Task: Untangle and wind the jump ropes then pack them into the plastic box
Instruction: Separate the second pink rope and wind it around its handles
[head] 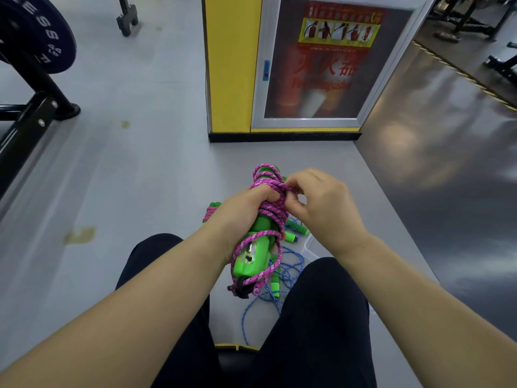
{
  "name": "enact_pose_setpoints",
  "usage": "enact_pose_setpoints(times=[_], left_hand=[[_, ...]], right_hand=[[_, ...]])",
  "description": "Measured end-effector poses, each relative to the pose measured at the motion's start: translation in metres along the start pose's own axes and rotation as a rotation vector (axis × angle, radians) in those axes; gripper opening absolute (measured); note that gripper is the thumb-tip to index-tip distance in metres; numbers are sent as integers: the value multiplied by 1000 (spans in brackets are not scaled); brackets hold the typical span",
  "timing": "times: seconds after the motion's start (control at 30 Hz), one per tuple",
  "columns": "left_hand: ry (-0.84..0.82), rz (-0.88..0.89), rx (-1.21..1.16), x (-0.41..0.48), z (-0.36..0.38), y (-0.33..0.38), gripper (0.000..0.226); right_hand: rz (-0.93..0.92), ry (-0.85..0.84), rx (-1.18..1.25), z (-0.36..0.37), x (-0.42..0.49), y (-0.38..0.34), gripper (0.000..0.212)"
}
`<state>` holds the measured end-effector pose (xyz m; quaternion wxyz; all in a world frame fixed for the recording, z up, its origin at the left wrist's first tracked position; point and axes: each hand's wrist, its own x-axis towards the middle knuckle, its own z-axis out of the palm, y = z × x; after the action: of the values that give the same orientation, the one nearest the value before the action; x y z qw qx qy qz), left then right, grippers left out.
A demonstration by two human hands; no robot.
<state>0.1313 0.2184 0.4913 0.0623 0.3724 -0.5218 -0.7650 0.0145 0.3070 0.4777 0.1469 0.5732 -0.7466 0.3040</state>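
My left hand [246, 211] grips a pair of green jump-rope handles [256, 257] with a pink rope [270, 210] wound round them. My right hand [321, 203] pinches the pink rope near the top of the bundle. Below, on the floor between my knees, a blue rope [282, 278] with green handles lies loose and tangled. A second pink-wound bundle [211, 212] shows just left of my left hand. A clear plastic box [312, 246] is mostly hidden under my right wrist.
A yellow pillar with a fire-extinguisher cabinet [316, 65] stands straight ahead. A black rack with a weight plate [36, 32] is at the far left. My black-trousered legs [316, 317] fill the lower frame. Grey floor stretches left and right.
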Motion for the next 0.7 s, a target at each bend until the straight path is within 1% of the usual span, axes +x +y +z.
enact_pose_setpoints(times=[0.07, 0.13, 0.2, 0.27, 0.33, 0.43, 0.53, 0.6, 0.7], left_hand=[[33, 33, 34, 3, 1, 1, 18], [65, 58, 71, 7, 2, -1, 21], [79, 75, 93, 8, 2, -1, 25], [76, 76, 83, 8, 2, -1, 26], [58, 73, 42, 5, 2, 0, 22], [38, 106, 16, 4, 0, 1, 13], [36, 169, 43, 3, 1, 1, 6], [38, 195, 67, 3, 2, 0, 8], [65, 218, 103, 3, 4, -1, 15]], right_hand=[[51, 38, 40, 3, 0, -2, 11], [127, 76, 107, 6, 1, -5, 10], [250, 110, 210, 8, 1, -10, 12], [412, 123, 344, 6, 3, -14, 26], [499, 140, 456, 5, 4, -17, 40], [524, 145, 503, 5, 4, -18, 41], [528, 163, 485, 5, 5, -17, 31], [529, 163, 466, 4, 6, -16, 26], [528, 147, 452, 3, 6, -17, 28]])
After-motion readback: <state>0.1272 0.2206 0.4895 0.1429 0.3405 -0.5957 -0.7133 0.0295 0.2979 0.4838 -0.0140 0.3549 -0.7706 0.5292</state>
